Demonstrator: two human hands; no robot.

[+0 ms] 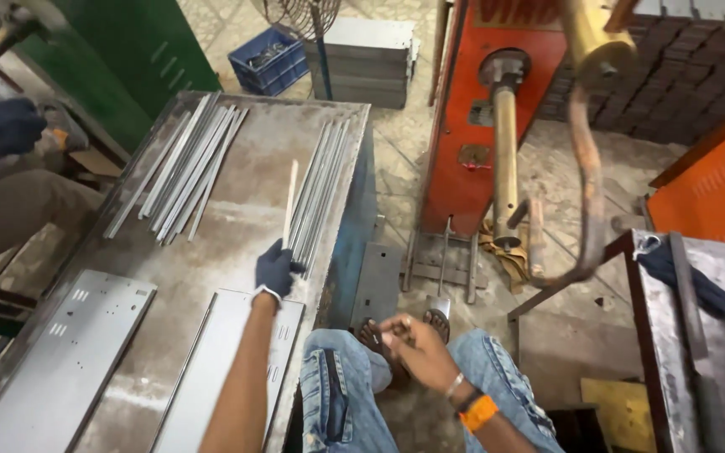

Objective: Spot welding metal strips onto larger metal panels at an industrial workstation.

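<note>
Metal strip [289, 204] end inside gloved grip [276, 268]

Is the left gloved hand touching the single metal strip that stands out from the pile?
Touching. The head view shows the left hand, in a dark glove, closed around the lower end of the metal strip, lifting it beside the pile of strips.

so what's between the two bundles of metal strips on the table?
Head view: only bare tabletop between the left bundle and right bundle, plus the single strip that the gloved left hand holds up beside the right bundle.

Worn metal table [237, 226] — strip bundles [188, 166], perforated panels [60, 352].
</note>
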